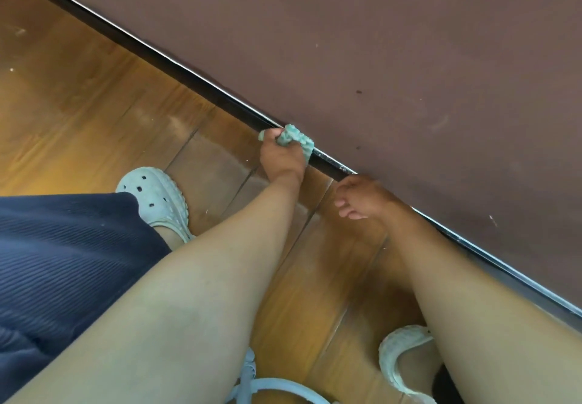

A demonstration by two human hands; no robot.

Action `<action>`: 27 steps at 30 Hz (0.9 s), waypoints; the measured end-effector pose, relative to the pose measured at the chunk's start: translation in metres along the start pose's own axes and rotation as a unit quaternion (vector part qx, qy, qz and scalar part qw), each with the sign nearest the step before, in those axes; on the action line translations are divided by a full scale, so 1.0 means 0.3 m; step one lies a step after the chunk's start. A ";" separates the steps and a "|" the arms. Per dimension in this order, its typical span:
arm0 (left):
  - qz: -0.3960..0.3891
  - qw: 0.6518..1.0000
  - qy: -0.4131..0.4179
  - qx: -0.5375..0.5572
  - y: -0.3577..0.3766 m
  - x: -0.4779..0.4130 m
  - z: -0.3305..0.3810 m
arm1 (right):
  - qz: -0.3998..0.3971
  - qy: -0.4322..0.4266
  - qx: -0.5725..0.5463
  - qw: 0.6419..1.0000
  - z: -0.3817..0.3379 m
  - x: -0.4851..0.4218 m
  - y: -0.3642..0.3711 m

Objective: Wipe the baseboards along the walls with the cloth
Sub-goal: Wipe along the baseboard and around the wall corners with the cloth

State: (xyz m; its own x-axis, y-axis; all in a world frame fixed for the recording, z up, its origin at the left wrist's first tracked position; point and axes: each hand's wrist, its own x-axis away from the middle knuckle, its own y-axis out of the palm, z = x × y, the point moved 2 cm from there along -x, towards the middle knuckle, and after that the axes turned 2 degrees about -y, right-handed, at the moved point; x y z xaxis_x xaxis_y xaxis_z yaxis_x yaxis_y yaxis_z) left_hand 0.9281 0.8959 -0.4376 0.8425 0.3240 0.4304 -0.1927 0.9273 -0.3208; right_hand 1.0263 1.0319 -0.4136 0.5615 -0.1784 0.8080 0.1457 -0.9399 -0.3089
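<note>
A dark baseboard (195,80) with a thin bright top edge runs diagonally from the upper left to the lower right, between the brown wall (378,41) and the wooden floor. My left hand (280,158) grips a bunched pale green cloth (294,138) and holds it against the baseboard near the middle of the view. To its right my right hand (362,197) hangs beside the baseboard with its fingers loosely curled and holding nothing.
The wooden plank floor (94,104) stretches out to the left. My feet wear pale green clogs, one at the left (157,199) and one at the lower right (400,359). Dark blue fabric (63,262) covers my left leg. A pale blue curved object (271,388) lies at the bottom edge.
</note>
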 end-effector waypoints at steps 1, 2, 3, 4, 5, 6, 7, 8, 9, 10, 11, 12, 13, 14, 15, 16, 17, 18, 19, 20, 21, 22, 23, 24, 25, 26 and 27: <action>-0.007 1.000 -0.007 -0.003 0.003 -0.001 -0.007 | 0.007 0.004 -0.014 1.000 0.012 0.003 -0.006; -0.025 1.000 -0.013 -0.008 0.005 -0.005 -0.013 | 0.014 0.008 -0.026 1.000 0.019 0.008 -0.010; -0.051 0.998 -0.016 -0.021 0.008 -0.010 -0.021 | 0.021 0.012 -0.038 0.999 0.025 0.013 -0.009; -0.080 0.996 -0.022 -0.034 0.009 -0.012 -0.029 | 0.023 0.016 -0.047 0.999 0.025 0.017 -0.006; -0.109 0.993 -0.023 -0.046 0.012 -0.018 -0.043 | 0.023 0.022 -0.055 0.998 0.024 0.020 0.006; -0.134 0.989 -0.020 -0.058 0.014 -0.015 -0.049 | 0.021 0.028 -0.059 0.998 0.018 0.024 0.016; -0.153 0.986 -0.015 -0.069 0.017 -0.017 -0.062 | 0.017 0.031 -0.061 0.998 0.012 0.027 0.030; -0.154 0.985 -0.004 -0.081 0.019 -0.025 -0.071 | 0.014 0.029 -0.059 0.998 0.000 0.028 0.045; -0.141 0.986 0.012 -0.083 0.011 -0.026 -0.059 | 0.011 0.023 -0.053 0.998 -0.011 0.028 0.057; -0.107 0.992 0.019 -0.067 -0.004 -0.032 -0.041 | 0.008 0.017 -0.045 0.999 -0.023 0.029 0.067; -0.066 0.997 0.018 -0.026 -0.023 -0.043 -0.024 | 0.007 0.010 -0.039 0.999 -0.033 0.028 0.076; -0.027 1.000 0.001 0.014 -0.043 -0.063 -0.011 | 0.006 0.005 -0.034 0.999 -0.042 0.029 0.082; 0.006 0.999 -0.011 0.039 -0.063 -0.077 0.008 | 0.006 0.000 -0.030 1.000 -0.047 0.030 0.085; 0.033 0.998 -0.019 0.040 -0.083 -0.093 0.020 | 0.005 -0.003 -0.028 1.000 -0.049 0.033 0.087; 0.040 0.998 -0.023 0.040 -0.095 -0.109 0.027 | 0.004 -0.005 -0.025 1.000 -0.049 0.035 0.088; 0.025 0.998 -0.035 0.048 -0.101 -0.122 0.035 | 0.003 -0.007 -0.019 1.000 -0.047 0.037 0.085; -0.002 0.998 -0.048 0.050 -0.095 -0.130 0.031 | 0.003 -0.007 -0.012 1.000 -0.039 0.038 0.081; -0.037 0.996 -0.063 0.052 -0.091 -0.116 0.040 | 0.004 -0.003 -0.005 1.000 -0.029 0.040 0.074; -0.078 0.993 -0.071 0.051 -0.079 -0.104 0.034 | 0.005 0.005 -0.002 1.000 -0.017 0.042 0.066; -0.123 0.988 -0.080 0.044 -0.067 -0.085 0.027 | 0.008 0.013 -0.002 1.000 -0.006 0.043 0.059; -0.167 0.981 -0.086 0.047 -0.048 -0.076 0.003 | 0.013 0.018 -0.005 1.000 0.004 0.041 0.053; -0.208 0.972 -0.093 0.050 -0.039 -0.053 -0.012 | 0.018 0.021 -0.007 1.000 0.010 0.040 0.051; -0.232 0.965 -0.109 0.047 -0.026 -0.039 -0.039 | 0.022 0.023 -0.009 0.999 0.013 0.037 0.051; -0.238 0.963 -0.117 0.037 -0.016 -0.042 -0.070 | 0.025 0.023 -0.010 0.999 0.010 0.036 0.053; -0.221 0.969 -0.112 0.021 -0.020 -0.028 -0.071 | 0.024 0.024 -0.011 0.999 0.011 0.034 0.057; -0.189 0.977 -0.103 0.008 -0.032 -0.016 -0.055 | 0.020 0.023 -0.010 0.999 0.011 0.036 0.063; -0.159 0.983 -0.091 0.009 -0.038 -0.033 -0.052 | 0.014 0.019 -0.007 1.000 0.008 0.038 0.070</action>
State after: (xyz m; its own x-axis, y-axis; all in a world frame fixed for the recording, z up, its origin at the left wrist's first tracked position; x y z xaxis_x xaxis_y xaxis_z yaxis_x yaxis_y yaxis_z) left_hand 0.9299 0.8793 -0.4514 0.7577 0.0442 0.6511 0.0554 0.9897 -0.1316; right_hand 1.0377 1.0110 -0.4122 0.5331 -0.2157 0.8181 0.1182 -0.9385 -0.3244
